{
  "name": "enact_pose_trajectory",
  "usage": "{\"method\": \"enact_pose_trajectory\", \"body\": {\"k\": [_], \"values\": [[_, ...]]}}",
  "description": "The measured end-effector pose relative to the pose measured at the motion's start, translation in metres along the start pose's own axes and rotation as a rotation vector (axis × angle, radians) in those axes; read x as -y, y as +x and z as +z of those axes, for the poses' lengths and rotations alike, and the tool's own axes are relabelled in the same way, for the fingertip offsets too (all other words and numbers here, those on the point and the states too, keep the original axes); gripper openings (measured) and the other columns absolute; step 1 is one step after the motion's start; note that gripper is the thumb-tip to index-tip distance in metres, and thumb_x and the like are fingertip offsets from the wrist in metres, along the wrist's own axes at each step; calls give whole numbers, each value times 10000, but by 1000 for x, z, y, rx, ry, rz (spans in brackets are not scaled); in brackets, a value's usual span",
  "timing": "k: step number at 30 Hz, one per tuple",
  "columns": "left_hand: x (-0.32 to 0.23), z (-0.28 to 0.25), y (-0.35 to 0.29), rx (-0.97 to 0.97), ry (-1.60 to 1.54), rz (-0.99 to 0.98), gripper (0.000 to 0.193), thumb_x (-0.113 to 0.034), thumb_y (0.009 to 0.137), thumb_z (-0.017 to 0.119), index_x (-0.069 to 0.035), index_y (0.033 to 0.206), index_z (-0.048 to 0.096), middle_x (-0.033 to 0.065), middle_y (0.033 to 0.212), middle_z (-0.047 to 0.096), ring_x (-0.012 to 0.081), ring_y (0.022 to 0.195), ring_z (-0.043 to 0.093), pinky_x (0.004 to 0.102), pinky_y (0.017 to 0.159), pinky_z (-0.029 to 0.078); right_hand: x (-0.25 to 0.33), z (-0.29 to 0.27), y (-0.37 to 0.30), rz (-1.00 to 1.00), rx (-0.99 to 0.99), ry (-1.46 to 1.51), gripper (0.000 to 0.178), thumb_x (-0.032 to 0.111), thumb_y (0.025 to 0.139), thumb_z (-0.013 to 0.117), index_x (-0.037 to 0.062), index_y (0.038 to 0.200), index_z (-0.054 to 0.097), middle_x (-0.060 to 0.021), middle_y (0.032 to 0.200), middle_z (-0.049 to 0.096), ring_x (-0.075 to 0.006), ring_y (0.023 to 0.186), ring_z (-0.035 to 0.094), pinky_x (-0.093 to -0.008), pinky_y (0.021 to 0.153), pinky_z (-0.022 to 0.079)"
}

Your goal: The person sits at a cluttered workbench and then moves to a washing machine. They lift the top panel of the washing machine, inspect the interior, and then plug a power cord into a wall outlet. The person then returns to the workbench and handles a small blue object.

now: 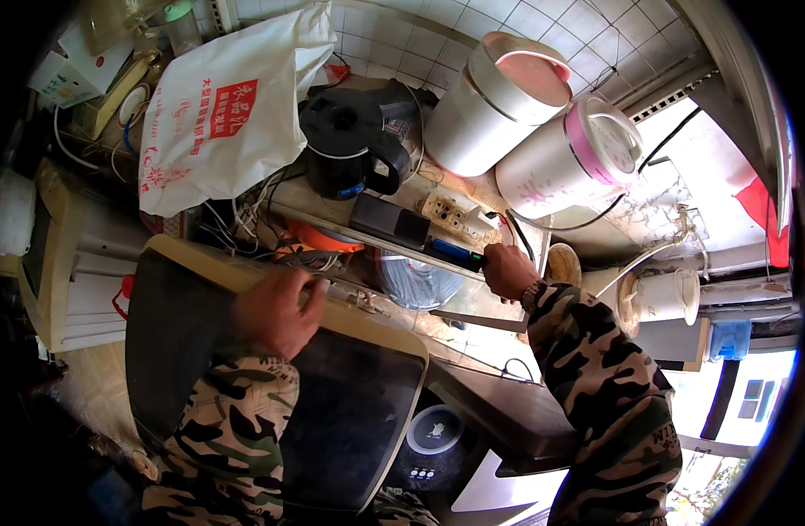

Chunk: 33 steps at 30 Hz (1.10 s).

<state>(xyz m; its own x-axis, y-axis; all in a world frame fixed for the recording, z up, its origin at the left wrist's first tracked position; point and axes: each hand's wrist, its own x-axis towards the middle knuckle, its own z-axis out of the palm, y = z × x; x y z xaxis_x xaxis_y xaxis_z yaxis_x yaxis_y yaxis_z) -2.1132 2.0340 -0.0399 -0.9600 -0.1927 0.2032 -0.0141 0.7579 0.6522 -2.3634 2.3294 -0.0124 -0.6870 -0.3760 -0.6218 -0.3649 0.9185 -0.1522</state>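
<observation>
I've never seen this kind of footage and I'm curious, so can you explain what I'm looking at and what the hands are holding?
There's no machine: these are a person's bare hands, seen from a fisheye camera worn on the head, so straight edges bend. The right hand grips one end of a slim blue thing; its kind is unclear. The left hand, blurred, is over an old cream-framed screen; nothing shows in it. Around the shelf are a black kettle, two pale lidded containers, a power strip and a dark box.
</observation>
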Motion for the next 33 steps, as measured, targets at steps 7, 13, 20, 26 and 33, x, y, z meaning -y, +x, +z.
{"method": "enact_pose_trajectory", "body": {"k": [7, 13, 20, 26, 33], "values": [[-91, 90, 73, 80, 10, -4, 610, -287, 788, 835, -135, 1301, 540, 107, 780, 701, 316, 669, 697, 429, 576, 539, 17, -31, -21, -146, -26, -91, 206, 98, 874, 550, -5, 940, 715, -236, 753, 693, -404, 728, 711, -483, 729, 571], [-96, 122, 112, 369, 107, -42, 810, -349, 791, 822, -144, 1467, 426, 119, 784, 715, 327, 722, 717, 461, 646, 557, 30, -30, -42, -245, -109, -160, 196, 108, 866, 565, 7, 926, 722, -268, 800, 685, -449, 781, 692, -522, 740, 548], [-79, 135, 114, 435, 21, 7, 564, -276, 826, 759, -148, 1335, 551, 126, 818, 728, 348, 797, 720, 483, 692, 556, 54, -21, -53, -316, -92, -156, 196, 127, 856, 608, 12, 1002, 671, -243, 741, 670, -438, 698, 685, -533, 653, 540], [-72, 150, 113, 432, 11, 25, 428, -200, 841, 706, -91, 1237, 589, 138, 807, 715, 356, 792, 713, 504, 677, 545, 46, -28, -44, -329, -119, -154, 213, 188, 942, 613, -8, 885, 671, -229, 720, 661, -425, 692, 677, -516, 652, 526], [-72, 141, 109, 352, -5, 13, 195, -190, 869, 678, -63, 1002, 611, 146, 737, 705, 345, 748, 727, 501, 644, 549, 30, -76, -26, -340, -488, 81, 173, 127, 901, 642, -42, 891, 680, -255, 805, 686, -426, 761, 687, -477, 724, 538]]}}
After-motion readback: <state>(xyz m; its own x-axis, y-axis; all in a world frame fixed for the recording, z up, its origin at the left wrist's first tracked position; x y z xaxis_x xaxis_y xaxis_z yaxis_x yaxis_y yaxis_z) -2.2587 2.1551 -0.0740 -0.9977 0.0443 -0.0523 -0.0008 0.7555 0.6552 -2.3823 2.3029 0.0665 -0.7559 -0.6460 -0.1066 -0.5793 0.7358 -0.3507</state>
